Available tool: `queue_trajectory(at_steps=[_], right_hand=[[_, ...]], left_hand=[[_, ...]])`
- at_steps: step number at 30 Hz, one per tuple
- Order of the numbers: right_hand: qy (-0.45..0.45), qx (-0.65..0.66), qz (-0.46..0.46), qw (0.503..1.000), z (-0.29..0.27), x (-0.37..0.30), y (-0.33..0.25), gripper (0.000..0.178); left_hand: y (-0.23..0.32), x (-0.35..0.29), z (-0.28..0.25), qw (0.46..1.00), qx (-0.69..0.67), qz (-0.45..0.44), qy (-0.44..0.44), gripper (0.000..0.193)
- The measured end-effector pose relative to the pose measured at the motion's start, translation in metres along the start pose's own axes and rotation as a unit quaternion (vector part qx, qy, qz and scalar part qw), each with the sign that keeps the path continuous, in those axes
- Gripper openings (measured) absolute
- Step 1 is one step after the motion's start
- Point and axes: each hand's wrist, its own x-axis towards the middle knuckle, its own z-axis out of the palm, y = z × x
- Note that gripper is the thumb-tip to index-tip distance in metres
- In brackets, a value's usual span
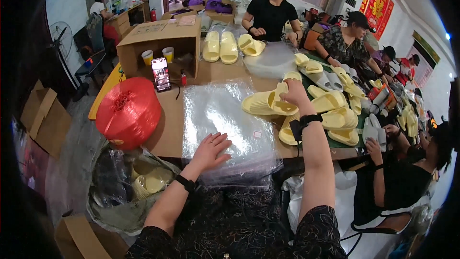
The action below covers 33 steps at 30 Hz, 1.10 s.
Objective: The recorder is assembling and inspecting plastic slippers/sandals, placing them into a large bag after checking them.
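Note:
My left hand (210,151) lies with its fingers apart on a stack of clear plastic bags (215,110), which spreads over the table in front of me. In my right hand (295,92) is a pale yellow slipper (260,103), gripped at its strap end and held over the right side of the stack. Its toe points to the right and its heel to the left. More yellow slippers (339,118) are heaped just right of that hand, some partly hidden behind my forearm.
A red twine roll (129,112), a propped phone (161,74) and a cardboard box (158,36) with cups stand left. Yellow slippers (220,47) and clear bags (270,60) lie at the back. Co-workers sit opposite and right. A sack (115,211) stands below left.

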Motion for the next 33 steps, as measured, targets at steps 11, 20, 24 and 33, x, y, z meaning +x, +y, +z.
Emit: queue_trajectory(at_steps=[11,20,24,33], right_hand=[[-0.072,0.215,0.061,0.972,-0.033,-0.060,-0.069,0.057],[-0.091,0.046,-0.034,0.994,0.006,-0.090,-0.089,0.063],[-0.030,-0.068,-0.051,0.996,0.042,-0.073,-0.082,0.067],[0.095,0.005,-0.046,0.994,0.046,-0.059,-0.096,0.019]], left_hand=[[0.000,0.001,-0.007,1.000,0.018,-0.009,-0.002,0.050],[-0.004,-0.004,-0.004,0.999,0.036,-0.004,0.005,0.048],[-0.001,-0.001,-0.004,1.000,0.020,0.001,0.008,0.048],[-0.004,0.001,-0.002,1.000,-0.004,-0.011,-0.020,0.058]])
